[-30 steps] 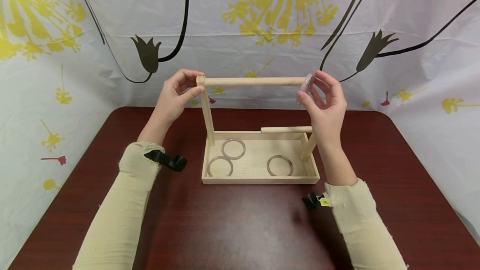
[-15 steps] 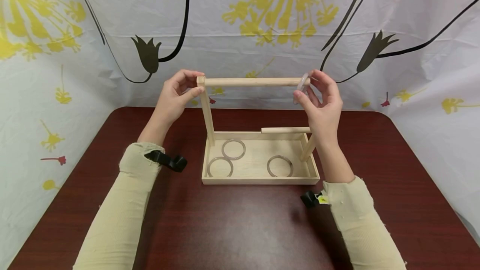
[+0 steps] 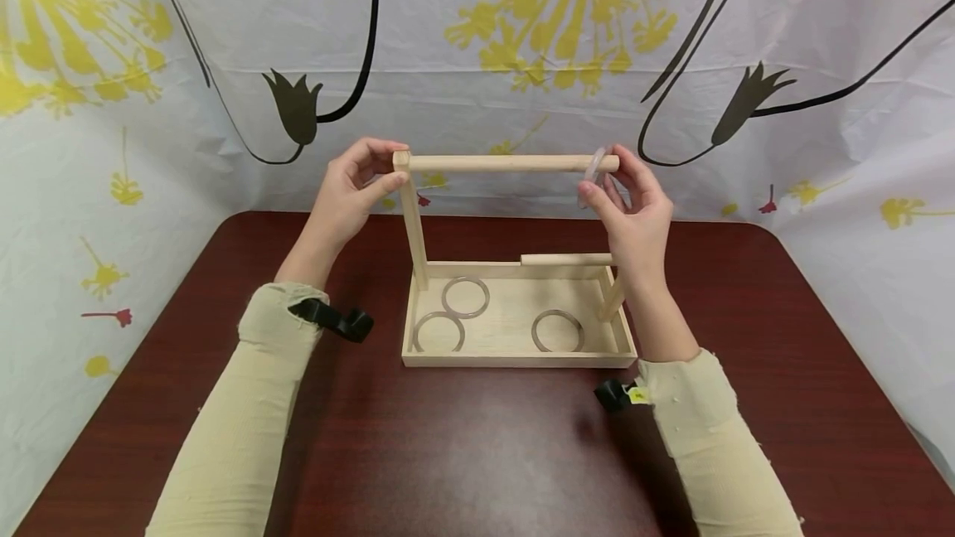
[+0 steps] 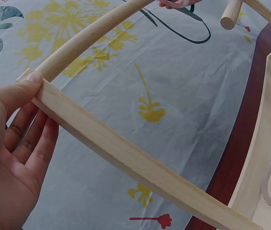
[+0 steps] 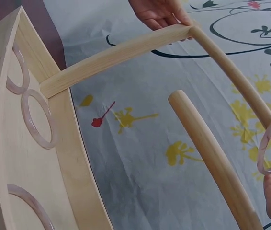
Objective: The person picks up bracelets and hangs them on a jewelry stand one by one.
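A pale wooden stand has a tall post (image 3: pixel 413 226) at its left, with a long top bar (image 3: pixel 507 163) running right from it. My left hand (image 3: pixel 346 185) grips the top of that post between thumb and fingers. At the bar's free right end, my right hand (image 3: pixel 637 205) pinches a translucent pinkish bangle (image 5: pixel 265 146). The bangle is around the bar, just in from its tip, and tilted. Lower down, a shorter bar (image 3: pixel 563 259) points left from a short post (image 3: pixel 614 298), partly hidden behind my right hand.
The stand's shallow wooden tray (image 3: pixel 518 360) sits on a dark red table (image 3: pixel 477 437). Inside it lie three more bangles: one at front left (image 3: pixel 438 315), another behind it (image 3: pixel 466 278), and one at right (image 3: pixel 558 312). A patterned cloth (image 3: pixel 477 48) hangs behind.
My right hand has moved left, bringing the bangle from the bar's right tip to a little way along it. The left hand has stayed on the post.
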Demonstrator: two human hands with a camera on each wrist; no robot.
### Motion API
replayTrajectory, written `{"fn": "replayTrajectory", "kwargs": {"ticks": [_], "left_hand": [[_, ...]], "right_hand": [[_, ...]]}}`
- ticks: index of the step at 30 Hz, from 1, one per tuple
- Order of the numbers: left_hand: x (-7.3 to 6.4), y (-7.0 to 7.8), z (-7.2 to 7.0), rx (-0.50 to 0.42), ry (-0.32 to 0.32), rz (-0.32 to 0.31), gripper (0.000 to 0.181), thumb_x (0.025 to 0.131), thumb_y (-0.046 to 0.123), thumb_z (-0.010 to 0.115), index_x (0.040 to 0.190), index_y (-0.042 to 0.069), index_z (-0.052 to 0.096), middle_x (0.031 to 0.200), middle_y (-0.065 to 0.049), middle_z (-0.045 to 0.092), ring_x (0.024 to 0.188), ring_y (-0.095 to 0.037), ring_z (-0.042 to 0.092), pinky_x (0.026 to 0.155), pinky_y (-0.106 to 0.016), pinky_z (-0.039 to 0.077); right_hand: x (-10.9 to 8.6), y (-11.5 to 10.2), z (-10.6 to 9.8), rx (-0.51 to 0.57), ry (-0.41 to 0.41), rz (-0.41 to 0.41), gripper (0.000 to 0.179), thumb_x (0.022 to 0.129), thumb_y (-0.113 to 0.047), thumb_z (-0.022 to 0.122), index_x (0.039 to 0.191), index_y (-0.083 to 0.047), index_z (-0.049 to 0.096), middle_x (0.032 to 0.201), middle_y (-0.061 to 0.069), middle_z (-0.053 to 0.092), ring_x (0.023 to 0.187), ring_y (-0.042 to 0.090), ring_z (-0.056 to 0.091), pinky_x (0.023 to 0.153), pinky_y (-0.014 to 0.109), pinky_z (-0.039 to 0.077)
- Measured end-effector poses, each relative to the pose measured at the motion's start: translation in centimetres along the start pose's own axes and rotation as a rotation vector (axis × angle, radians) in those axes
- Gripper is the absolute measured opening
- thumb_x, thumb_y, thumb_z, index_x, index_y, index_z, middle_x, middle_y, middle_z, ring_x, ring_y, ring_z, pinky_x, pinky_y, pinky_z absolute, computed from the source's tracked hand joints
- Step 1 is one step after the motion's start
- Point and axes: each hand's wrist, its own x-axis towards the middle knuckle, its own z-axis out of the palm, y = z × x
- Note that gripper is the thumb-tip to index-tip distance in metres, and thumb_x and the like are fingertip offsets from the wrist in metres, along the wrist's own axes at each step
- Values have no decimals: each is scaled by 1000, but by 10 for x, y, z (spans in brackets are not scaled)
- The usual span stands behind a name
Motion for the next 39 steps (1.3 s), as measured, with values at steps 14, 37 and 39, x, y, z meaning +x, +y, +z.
{"fn": "replayTrajectory", "kwargs": {"ticks": [14, 37, 39], "left_hand": [[0, 0, 0, -7, 3, -1, 26, 92, -8, 63, 111, 9, 65, 104, 14, 68, 96, -8, 63, 85, -19, 51], [1, -1, 0, -6, 3, 0, 26, 92, -6, 65, 113, 8, 65, 103, 13, 68, 97, -12, 64, 85, -20, 51], [1, -1, -1, -7, 3, -1, 26, 92, -6, 65, 113, 8, 65, 102, 13, 67, 97, -12, 64, 84, -20, 51]], "right_hand": [[0, 7, 7, 76, 20, 62, 42, 83, 8, 73, 121, -11, 69, 124, 0, 66, 115, 15, 61, 95, 21, 53], [-4, 7, 23, 131, -41, 236, 41, 88, 1, 71, 128, -7, 64, 119, -2, 67, 113, 9, 62, 92, 18, 54], [-4, 7, 24, 128, -48, 247, 40, 88, 0, 71, 127, -9, 65, 119, -1, 66, 113, 9, 62, 91, 17, 53]]}}
